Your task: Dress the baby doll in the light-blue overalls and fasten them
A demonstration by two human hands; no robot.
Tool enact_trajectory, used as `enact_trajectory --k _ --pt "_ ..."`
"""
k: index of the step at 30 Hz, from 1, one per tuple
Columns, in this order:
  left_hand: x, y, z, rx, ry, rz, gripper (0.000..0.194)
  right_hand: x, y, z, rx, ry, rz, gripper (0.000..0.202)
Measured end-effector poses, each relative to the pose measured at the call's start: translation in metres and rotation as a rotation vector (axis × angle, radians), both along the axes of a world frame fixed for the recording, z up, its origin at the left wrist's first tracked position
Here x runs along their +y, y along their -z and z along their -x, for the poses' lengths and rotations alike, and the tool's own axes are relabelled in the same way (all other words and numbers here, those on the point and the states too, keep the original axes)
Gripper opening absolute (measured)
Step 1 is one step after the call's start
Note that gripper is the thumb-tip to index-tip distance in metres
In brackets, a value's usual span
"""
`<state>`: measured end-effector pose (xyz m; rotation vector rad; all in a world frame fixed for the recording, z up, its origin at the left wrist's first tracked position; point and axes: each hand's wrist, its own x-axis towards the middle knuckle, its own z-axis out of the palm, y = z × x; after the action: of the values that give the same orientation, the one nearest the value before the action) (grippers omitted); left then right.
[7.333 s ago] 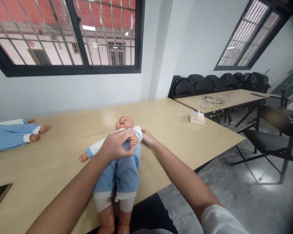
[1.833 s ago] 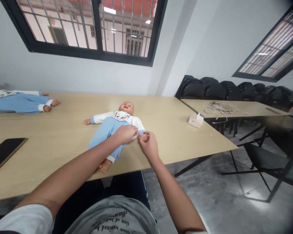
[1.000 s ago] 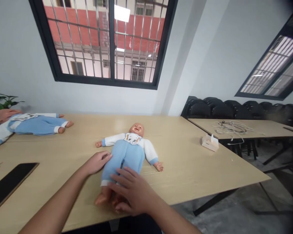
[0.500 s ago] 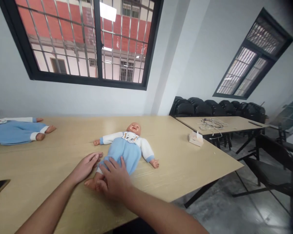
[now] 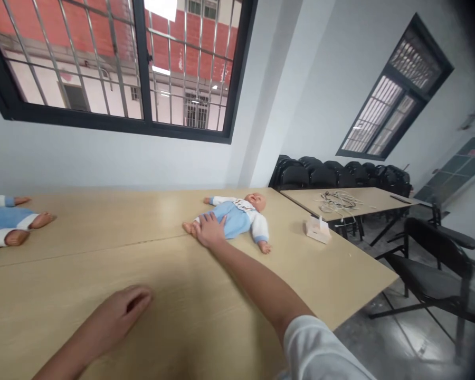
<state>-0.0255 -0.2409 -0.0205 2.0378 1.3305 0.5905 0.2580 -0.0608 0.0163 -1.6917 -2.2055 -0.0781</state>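
Note:
A baby doll point(image 5: 235, 219) in light blue trousers and a white top lies face up on the wooden table point(image 5: 174, 306), its head toward the far right. My right hand point(image 5: 211, 229) lies over its lower leg, fingers wrapped across the trouser fabric and the thumb side by the feet. Nearer to me, my left hand point(image 5: 121, 312) hovers at or just over the tabletop, apart from the doll. Its fingers are curled in toward the thumb, with a small gap and nothing visible in them.
Another doll point(image 5: 10, 221) in the same clothes is cut off at the left edge. A tissue box point(image 5: 317, 229) stands on the right of the table. Behind are tangled cables point(image 5: 338, 203) on a second table and stacked black chairs point(image 5: 312, 171); a folding chair point(image 5: 435, 274) stands at right.
The doll has moved away from me and to the right, with my right hand on its leg. My left hand has come back from beside the doll, its fingers now curled.

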Motion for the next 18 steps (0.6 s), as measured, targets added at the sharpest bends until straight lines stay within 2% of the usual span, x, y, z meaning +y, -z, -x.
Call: enact_trajectory --k 2,5,10,13,15,17,18 --pt "-0.002 -0.004 -0.007 0.054 0.061 0.001 0.044 0.034 -0.003 -0.022 -0.014 0.051 0.013 0.049" --pt "-0.004 -0.009 -0.013 0.075 0.076 -0.007 0.041 0.079 -0.006 -0.06 -0.035 0.121 0.009 0.049" --pt "-0.002 -0.004 -0.016 0.139 0.059 0.015 0.032 0.134 -0.008 -0.117 -0.005 0.157 -0.004 0.047" --pt "0.001 -0.001 -0.016 0.159 0.066 0.049 0.029 0.145 -0.003 -0.139 0.01 0.148 -0.063 0.047" --pt "0.002 -0.001 -0.017 0.172 0.067 0.077 0.026 0.14 0.005 -0.147 0.054 0.059 -0.188 0.046" --pt "0.003 -0.002 -0.018 0.186 0.063 0.092 0.022 0.128 0.015 -0.148 0.191 -0.077 -0.314 0.041" --pt "0.004 -0.003 -0.019 0.188 0.057 0.092 0.02 0.12 0.02 -0.147 0.334 -0.112 -0.348 0.038"
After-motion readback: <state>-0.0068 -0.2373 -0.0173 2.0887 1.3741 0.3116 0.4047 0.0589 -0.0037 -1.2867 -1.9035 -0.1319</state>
